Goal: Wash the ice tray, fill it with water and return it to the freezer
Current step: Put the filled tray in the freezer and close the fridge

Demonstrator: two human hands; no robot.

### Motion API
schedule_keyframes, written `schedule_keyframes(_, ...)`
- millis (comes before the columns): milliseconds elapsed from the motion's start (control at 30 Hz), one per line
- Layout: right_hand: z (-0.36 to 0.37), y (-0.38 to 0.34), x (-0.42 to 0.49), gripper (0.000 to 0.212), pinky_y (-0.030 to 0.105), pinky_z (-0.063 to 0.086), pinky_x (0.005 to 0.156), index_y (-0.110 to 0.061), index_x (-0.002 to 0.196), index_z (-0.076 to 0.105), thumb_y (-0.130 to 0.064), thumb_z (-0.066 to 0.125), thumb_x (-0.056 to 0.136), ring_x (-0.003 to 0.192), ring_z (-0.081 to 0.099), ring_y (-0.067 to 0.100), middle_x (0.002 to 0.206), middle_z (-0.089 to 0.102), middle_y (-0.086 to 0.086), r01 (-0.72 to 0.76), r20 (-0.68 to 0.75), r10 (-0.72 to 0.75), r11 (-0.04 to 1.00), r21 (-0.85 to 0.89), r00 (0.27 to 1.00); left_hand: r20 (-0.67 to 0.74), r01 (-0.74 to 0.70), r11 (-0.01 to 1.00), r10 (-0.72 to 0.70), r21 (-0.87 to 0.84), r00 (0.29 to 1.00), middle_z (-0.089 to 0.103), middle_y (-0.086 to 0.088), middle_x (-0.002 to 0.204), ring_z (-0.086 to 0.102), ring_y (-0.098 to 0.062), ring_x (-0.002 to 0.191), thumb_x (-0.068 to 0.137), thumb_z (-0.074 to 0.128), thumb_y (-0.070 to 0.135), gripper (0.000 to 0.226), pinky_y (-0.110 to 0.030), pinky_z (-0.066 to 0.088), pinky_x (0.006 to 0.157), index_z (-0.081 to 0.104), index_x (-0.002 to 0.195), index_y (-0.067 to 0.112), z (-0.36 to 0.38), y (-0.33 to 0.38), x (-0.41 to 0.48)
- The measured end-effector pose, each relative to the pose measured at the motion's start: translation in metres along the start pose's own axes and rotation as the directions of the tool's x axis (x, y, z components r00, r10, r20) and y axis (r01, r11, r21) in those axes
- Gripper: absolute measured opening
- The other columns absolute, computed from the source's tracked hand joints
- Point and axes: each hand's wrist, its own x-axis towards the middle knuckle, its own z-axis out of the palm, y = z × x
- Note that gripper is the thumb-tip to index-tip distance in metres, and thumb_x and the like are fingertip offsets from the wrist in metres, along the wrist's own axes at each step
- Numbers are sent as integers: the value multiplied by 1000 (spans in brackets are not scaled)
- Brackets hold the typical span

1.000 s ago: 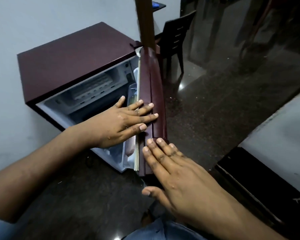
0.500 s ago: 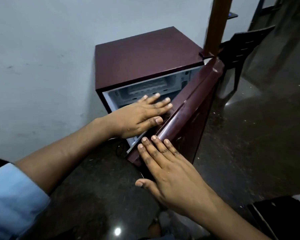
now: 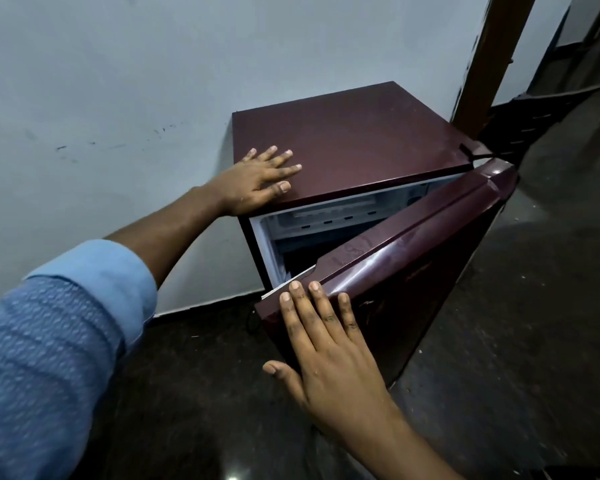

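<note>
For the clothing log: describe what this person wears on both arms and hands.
The left arm wears a light blue fabric sleeve with a fine pale dotted pattern, its plain lighter blue cuff turned back, leaving the forearm bare. The right arm shows no sleeve in view. The left hand and right hand are bare: no gloves, rings or watch visible.

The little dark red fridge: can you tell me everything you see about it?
The small, glossy maroon fridge stands on the dark floor by a pale wall. Its door, hinged on the right, is ajar, showing a white inside. The left hand rests flat on its top; the right hand presses flat on the door's outer face.
</note>
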Motion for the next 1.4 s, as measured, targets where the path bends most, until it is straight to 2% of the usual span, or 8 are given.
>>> schedule_keyframes(267, 29, -10, 34, 79, 65, 2, 125, -12, 164, 26, -63, 38, 105, 161, 10, 28, 174, 15, 6, -49, -137, 51, 999, 17, 989, 109, -24, 995, 14, 93, 994, -1, 1, 178, -9, -30, 163, 107, 15, 67, 63, -63, -10, 127, 4, 166, 49, 9, -32, 45)
schedule_keyframes(400, 43, -8, 35, 62, 67, 7, 124, -10, 154, 46, -42, 54, 101, 157, 26, 33, 165, 38, 11, -72, -305, 171, 948, 309, 937, 114, 5, 1000, -7, 16, 993, -1, 1, 178, -6, -30, 164, 111, 21, 58, 57, -65, -9, 126, 5, 166, 49, 26, -38, 47)
schedule_keyframes(500, 63, -11, 16, 35, 56, 38, 110, -19, 128, 57, -31, 58, 95, 132, 53, 27, 137, 58, 6, -136, -396, 477, 755, 641, 785, 101, -2, 1000, 3, -8, 995, -1, 2, 178, -4, -30, 164, 110, 21, 61, 59, -65, -8, 126, 7, 166, 49, 29, -41, 48)
schedule_keyframes(667, 100, -21, 8, 9, 41, 49, 74, -34, 101, 57, -40, 52, 97, 84, 57, 12, 92, 60, -14, -250, 35, 751, 175, 952, 659, 94, -1, 1000, 2, -11, 996, -1, 2, 178, -3, -29, 164, 110, 22, 62, 59, -65, -5, 127, 9, 166, 50, 30, -42, 49)
schedule_keyframes(800, 133, -17, 15, 26, 38, 48, 72, -25, 102, 61, -47, 47, 101, 81, 58, 10, 89, 61, -13, -300, 76, 725, 185, 936, 684, 89, -3, 1000, 4, -10, 996, -1, 2, 178, -3, -29, 164, 109, 21, 63, 59, -65, -5, 127, 9, 166, 50, 29, -43, 49)
schedule_keyframes(1033, 174, -18, 38, 82, 58, 39, 62, 8, 78, 51, -69, 38, 103, 63, 48, 38, 73, 50, 31, -244, 124, 640, 103, 964, 758, 73, -10, 1000, 10, -12, 997, -1, 4, 178, -3, -26, 164, 108, 20, 65, 59, -64, -3, 128, 7, 165, 53, 32, -46, 52)
schedule_keyframes(1267, 193, -22, 83, 76, 44, 39, 48, -11, 66, 53, -77, 31, 99, 53, 50, 20, 59, 54, 12, -252, 75, 713, 146, 957, 697, 80, -19, 1000, 19, -6, 997, -1, 6, 178, -3, -26, 164, 108, 19, 65, 57, -63, -3, 128, 7, 164, 55, 32, -47, 52)
schedule_keyframes(1400, 201, -22, 112, 84, 46, 34, 46, -5, 63, 47, -79, 28, 98, 53, 43, 15, 56, 48, 15, -262, 18, 754, 206, 943, 657, 80, -18, 1000, 18, -12, 997, -1, 7, 178, -3, -25, 164, 109, 19, 64, 57, -62, -3, 129, 7, 164, 55, 31, -48, 52)
